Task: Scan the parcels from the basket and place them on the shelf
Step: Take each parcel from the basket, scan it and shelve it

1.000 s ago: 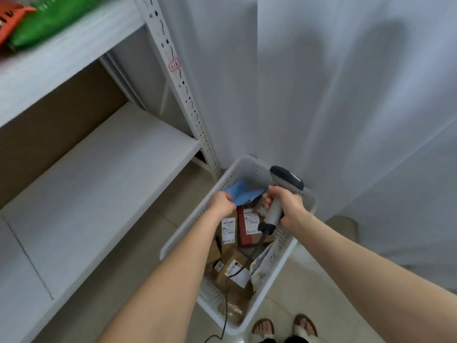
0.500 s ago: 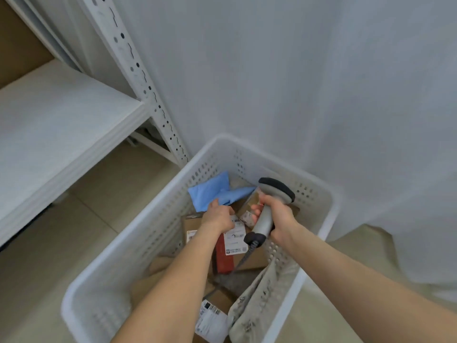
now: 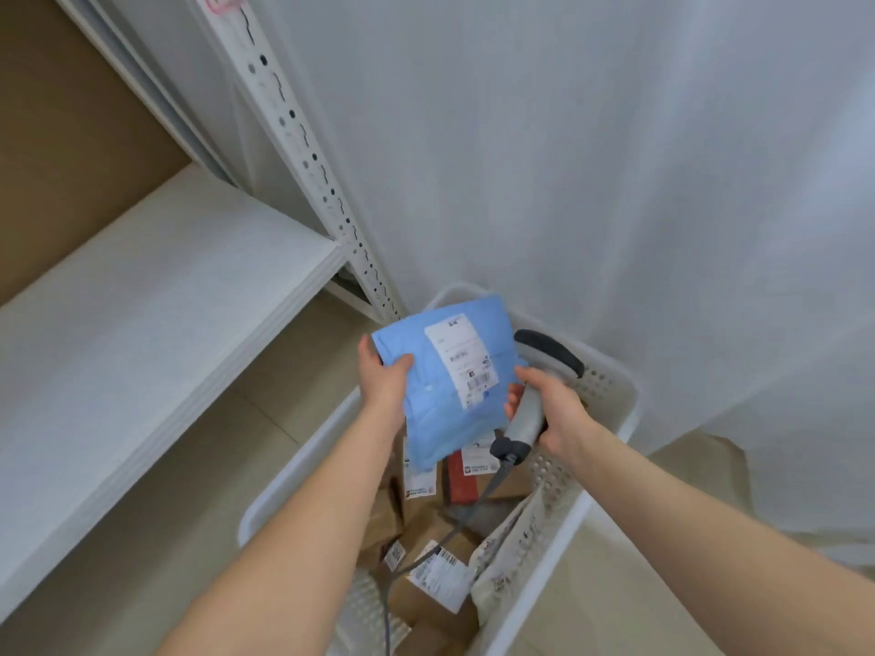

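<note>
While the left hand (image 3: 386, 385) pinches the blue parcel (image 3: 440, 419) at its left edge, thumb on the label side and fingers behind, the parcel hangs clear above the basket (image 3: 611, 404), its white label (image 3: 461, 359) facing up.

Right hand (image 3: 554, 409): wrapped round the handle of the scanner (image 3: 549, 352). Its fingertips also touch the parcel's right edge. The scanner head sits just beyond that edge, partly behind the parcel; whether the window faces the label cannot be told. A cable (image 3: 473, 513) drops from the handle's base into the basket, across the cartons (image 3: 426, 598) below both grips.

Step, as judged: parcel picked and presented, scan not yet made.

Next move calls for: the right hand to bring the scanner head round in front of the label and aim at the barcode near its lower end, close to the right fingertips. The left-hand pinch should keep the soft mailer flat. Afterwards the parcel goes to the shelf (image 3: 165, 295), well left of the left-hand grip.
</note>
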A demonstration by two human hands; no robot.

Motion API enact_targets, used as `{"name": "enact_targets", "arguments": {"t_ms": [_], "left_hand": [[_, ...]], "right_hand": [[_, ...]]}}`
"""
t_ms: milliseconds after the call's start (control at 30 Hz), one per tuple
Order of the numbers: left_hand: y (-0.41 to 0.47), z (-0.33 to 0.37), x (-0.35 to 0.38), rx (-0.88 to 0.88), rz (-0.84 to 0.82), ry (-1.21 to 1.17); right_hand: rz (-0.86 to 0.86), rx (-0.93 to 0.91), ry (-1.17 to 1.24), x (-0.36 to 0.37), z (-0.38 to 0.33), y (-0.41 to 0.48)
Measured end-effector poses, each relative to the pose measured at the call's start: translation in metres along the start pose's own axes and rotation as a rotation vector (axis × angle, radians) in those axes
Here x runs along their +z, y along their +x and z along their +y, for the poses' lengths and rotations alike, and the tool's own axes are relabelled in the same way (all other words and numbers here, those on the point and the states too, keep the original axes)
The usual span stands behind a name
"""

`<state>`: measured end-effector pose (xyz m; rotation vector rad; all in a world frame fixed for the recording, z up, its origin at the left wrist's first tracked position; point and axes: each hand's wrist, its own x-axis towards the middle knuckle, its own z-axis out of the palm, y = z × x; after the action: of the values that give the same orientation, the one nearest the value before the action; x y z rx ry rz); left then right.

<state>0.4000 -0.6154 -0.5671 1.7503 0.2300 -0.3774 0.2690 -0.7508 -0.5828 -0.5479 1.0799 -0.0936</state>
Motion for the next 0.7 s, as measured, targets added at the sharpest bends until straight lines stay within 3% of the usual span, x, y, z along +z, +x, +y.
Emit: {"name": "enact_targets", "arguments": {"t_ms": [133,267,400,533,700], "left_hand": [[-0.046,0.09,-0.04,-0.196,-0.037,-0.16],[-0.095,0.181,-0.075,-0.245,-0.113,-0.249],[-0.149,0.258,-0.102,-0.287,-0.161,-0.337],[-0.19,0.303,-0.124,-0.267,-0.166,-0.383],[-0.224,0.346,-0.156,-0.147,-0.242,-0.46]], "right_hand": [[-0.019,-0.042,-0.021,0.027,-0.031,-0.089],[-0.029,-0.151,-0.132,0.053,-0.063,-0.18],[-0.089,-0.149,-0.072,0.082,-0.084,-0.261],[-0.148,-0.113,0.023,0.115,-0.098,-0.327],[-0.017,-0.316,-0.197,0.135,-0.116,-0.382]]}}
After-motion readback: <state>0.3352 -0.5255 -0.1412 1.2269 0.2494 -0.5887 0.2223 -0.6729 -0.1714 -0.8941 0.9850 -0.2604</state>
